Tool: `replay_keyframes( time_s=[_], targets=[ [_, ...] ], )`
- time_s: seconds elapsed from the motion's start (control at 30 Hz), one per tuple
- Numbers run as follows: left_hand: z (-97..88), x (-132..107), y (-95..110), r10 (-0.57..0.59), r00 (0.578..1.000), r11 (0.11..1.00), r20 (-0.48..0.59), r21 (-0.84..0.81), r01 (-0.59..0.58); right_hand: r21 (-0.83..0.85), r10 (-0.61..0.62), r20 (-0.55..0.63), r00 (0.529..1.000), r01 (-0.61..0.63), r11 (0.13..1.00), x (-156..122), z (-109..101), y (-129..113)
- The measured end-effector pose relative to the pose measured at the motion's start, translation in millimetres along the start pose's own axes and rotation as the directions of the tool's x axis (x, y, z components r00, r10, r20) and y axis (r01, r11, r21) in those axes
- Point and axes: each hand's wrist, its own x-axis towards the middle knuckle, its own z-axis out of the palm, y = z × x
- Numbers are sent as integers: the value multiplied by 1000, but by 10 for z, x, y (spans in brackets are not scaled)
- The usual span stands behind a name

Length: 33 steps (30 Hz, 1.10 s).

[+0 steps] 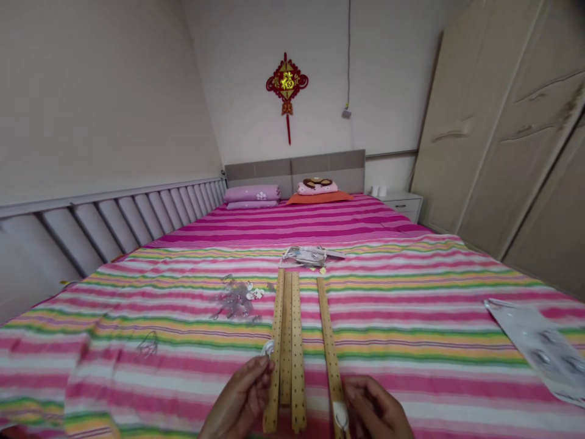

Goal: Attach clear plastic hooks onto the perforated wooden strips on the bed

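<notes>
Between my hands, a tan wooden piece made of long strips dotted with small holes lies lengthwise on the striped bedsheet. My left hand is closed at its left side, thumb and finger pinching a small white rounded piece. A separate holed wooden strip lies to the right. Against that strip's near right edge, my right hand has its fingers curled and touching the wood. A white oval piece with a shiny loop sits on the strip's near end, beside those fingers.
Small clear and white parts are scattered left of the wood. Thin wire-like pieces lie farther left. Beyond the strips is a clear plastic packet. A flat package rests at right. A slatted rail borders the bed's left side.
</notes>
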Motion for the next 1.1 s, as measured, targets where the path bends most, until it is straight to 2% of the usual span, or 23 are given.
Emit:
replay_keyframes(
  time_s=[0.1,0.17,0.27,0.33,0.37,0.43,0.5,0.6,0.73,0.8,0.9,0.97,1.03,1.1],
  targets=[
    [210,-94,-309,-187,981,981,53,-50,190,39,-33,-9,999,33,999,-65,95,-123],
    [310,-120,-483,-211,974,977,78,-19,213,51,-60,-19,998,61,997,-109,127,-171],
    [386,-117,-666,-113,988,985,110,141,97,47,-100,-43,994,102,994,-163,114,-188],
    [405,-110,-734,36,988,939,150,333,-85,36,-135,-59,989,137,990,-191,82,-164],
    [413,-116,-755,130,975,882,183,429,-198,21,-154,-65,986,155,988,-203,66,-145],
    [437,-157,-777,317,912,708,260,574,-410,-28,-203,-82,976,201,979,-226,49,-107],
    [476,-236,-775,428,845,542,321,657,-524,-82,-266,-97,959,259,962,-251,55,-90],
    [539,-369,-737,457,803,389,382,726,-567,-78,-294,-86,952,288,954,-294,95,-122],
    [557,-452,-708,466,730,218,500,735,-643,101,-118,-81,990,126,987,-331,140,-210],
    [534,-459,-744,456,695,163,555,716,-679,186,-30,-78,996,44,982,-331,144,-232],
    [485,-456,-840,447,678,171,584,688,-705,294,48,-59,997,-29,955,-307,118,-211],
    [463,-436,-888,459,693,220,556,684,-695,318,66,-52,996,-46,947,-280,76,-172],
    [460,-385,-896,465,744,318,479,694,-646,287,77,-39,996,-63,956,-244,20,-133],
    [485,-294,-866,415,819,468,395,679,-565,243,85,-2,996,-82,967,-194,-36,-114]
  ],
)
